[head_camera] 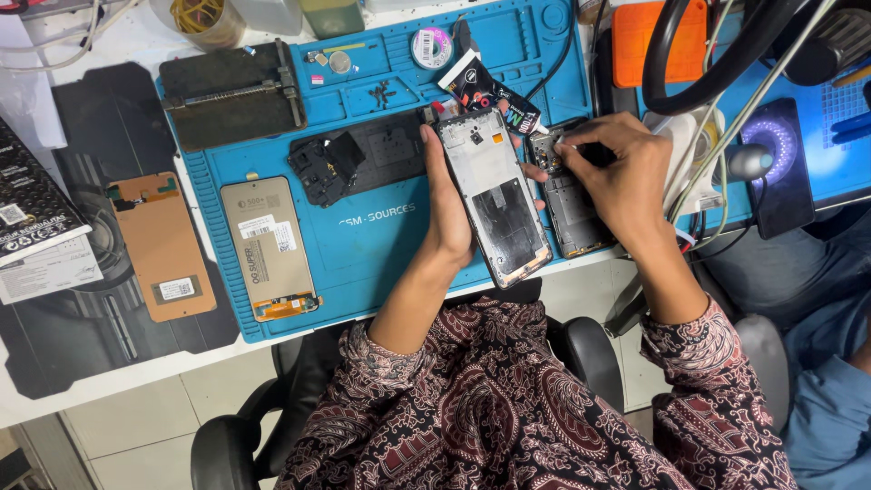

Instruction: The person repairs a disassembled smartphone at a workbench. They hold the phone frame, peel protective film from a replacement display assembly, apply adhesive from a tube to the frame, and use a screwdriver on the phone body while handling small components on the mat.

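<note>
My left hand (446,210) grips an opened phone frame (494,195), held tilted above the blue work mat (381,245), its inner side with a dark panel facing up. My right hand (617,177) has its fingertips pinched on a small part at the top of a second opened phone body (567,213), which lies on the mat just right of the held frame. What is between those fingertips is too small to tell. A black glue tube (481,88) lies behind both phones.
Two screen panels (268,245) (163,245) lie at the left, one on the mat and one on a dark pad. A black back cover (363,159), a clamp plate (231,95), a solder-wire spool (431,47), cables and a dark phone (780,163) stand around. Another person's blue sleeve (830,399) is at right.
</note>
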Demonstrator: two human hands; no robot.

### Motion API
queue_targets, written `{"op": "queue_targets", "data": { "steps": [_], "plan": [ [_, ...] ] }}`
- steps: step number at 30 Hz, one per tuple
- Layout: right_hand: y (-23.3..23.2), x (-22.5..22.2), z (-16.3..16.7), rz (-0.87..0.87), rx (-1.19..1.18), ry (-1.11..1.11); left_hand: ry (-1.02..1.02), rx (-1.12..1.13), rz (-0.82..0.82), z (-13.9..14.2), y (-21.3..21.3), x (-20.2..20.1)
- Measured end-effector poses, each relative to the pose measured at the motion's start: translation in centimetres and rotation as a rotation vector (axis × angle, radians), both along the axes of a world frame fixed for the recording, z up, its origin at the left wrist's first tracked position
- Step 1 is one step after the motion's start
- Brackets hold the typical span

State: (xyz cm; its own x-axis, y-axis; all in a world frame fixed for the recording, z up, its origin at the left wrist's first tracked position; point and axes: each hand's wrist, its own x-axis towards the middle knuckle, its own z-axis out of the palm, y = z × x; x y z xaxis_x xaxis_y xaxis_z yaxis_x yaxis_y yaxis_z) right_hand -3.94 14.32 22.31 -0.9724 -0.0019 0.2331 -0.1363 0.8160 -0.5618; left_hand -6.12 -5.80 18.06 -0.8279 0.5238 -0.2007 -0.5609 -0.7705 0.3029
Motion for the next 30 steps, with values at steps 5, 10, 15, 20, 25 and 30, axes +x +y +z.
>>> {"op": "queue_targets", "data": {
  "steps": [5, 10, 15, 20, 25, 30],
  "plan": [
    [-0.3, 0.0, 0.1, 0.022, 0.032, 0.017, 0.005, -0.005, -0.010, 0.0, -0.1, -0.1],
    [-0.4, 0.0, 0.1, 0.024, 0.066, 0.039, 0.020, -0.032, -0.013, 0.0, -0.1, 0.0],
    [-0.7, -0.2, -0.2, 0.096, 0.136, 0.088, 0.013, -0.023, -0.022, -0.2, -0.1, -0.1],
    [-2.3, -1.0, -0.8, 0.049, 0.155, 0.105, -0.018, -0.013, -0.041, -0.4, -0.2, -0.3],
    [-2.8, -1.1, -0.2, -0.058, 0.089, -0.046, -0.010, -0.023, -0.017, -0.6, -0.1, -0.4],
    [-3.1, -0.8, 0.0, 0.016, 0.196, 0.072, -0.022, -0.009, -0.021, -0.9, -0.2, -0.5]
  ]
}}
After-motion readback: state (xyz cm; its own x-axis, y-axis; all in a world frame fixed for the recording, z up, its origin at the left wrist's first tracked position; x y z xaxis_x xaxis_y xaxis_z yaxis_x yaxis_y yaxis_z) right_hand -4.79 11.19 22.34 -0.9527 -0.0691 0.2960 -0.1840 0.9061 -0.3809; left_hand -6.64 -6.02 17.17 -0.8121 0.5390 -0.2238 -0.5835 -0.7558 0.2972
